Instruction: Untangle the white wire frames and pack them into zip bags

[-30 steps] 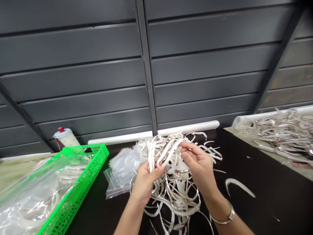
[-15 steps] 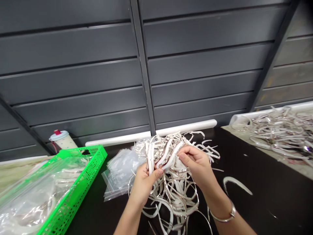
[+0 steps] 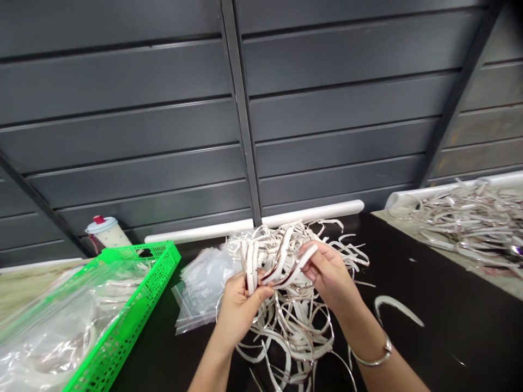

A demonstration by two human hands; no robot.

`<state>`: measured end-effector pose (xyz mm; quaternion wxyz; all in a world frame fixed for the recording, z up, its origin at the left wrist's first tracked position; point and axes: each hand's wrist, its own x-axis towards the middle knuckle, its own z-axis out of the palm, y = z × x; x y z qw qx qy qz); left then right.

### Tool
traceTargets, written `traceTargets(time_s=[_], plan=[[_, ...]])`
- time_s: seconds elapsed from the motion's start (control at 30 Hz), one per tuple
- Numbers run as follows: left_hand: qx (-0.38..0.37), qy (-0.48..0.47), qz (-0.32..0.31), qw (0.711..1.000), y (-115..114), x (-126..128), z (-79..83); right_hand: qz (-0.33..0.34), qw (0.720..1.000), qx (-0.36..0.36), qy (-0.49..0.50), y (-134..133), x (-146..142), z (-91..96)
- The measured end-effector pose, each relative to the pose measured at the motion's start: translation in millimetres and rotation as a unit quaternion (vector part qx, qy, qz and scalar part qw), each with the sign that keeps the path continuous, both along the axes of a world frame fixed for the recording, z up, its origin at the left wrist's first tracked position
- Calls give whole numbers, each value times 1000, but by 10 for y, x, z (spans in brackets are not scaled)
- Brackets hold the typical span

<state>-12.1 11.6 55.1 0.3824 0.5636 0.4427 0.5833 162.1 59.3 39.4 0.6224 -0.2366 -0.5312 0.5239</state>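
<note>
My left hand (image 3: 240, 307) is closed around the lower ends of several curved trim strips (image 3: 281, 258), white on one face with shiny brownish edges. They fan upward from its thumb and fingers. My right hand (image 3: 330, 271) pinches the free end of one strip (image 3: 301, 262), which reaches across from the left hand. Below and behind both hands lies a tangled pile of similar strips (image 3: 296, 348) on the black table (image 3: 441, 305). Left of the pile sit clear zip bags (image 3: 206, 280).
A green plastic basket (image 3: 141, 299) with filled clear bags (image 3: 44, 332) stands at the left. Behind it is a white bottle (image 3: 108, 233) with a red cap. One loose strip (image 3: 398, 306) lies on the right; another heap of strips (image 3: 478, 218) is further right. Grey panels (image 3: 343, 98) rise behind.
The strip at my right hand has shifted, its tip now showing above the fingers. The right fingers have curled under it, and the held strips have spread apart.
</note>
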Motion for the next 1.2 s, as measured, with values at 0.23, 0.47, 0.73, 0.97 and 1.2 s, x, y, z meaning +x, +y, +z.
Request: traceTargets(time_s=[0.23,0.47,0.73,0.97,1.2], plan=[[-69,-193,-18,979,25,71,-49,42,967,150,-204,-55,-25,77],[-147,-297,-82,940,62,64,-38,-28,921,264,-285,-69,-170,13],[-119,-296,-64,946,58,119,-97,-70,936,242,-247,-110,-260,-27],[-89,-354,-107,925,50,40,-60,-91,932,230,-265,-114,-214,-3],[-92,-546,-229,801,54,-47,30,-160,961,144,-172,-49,55,101]])
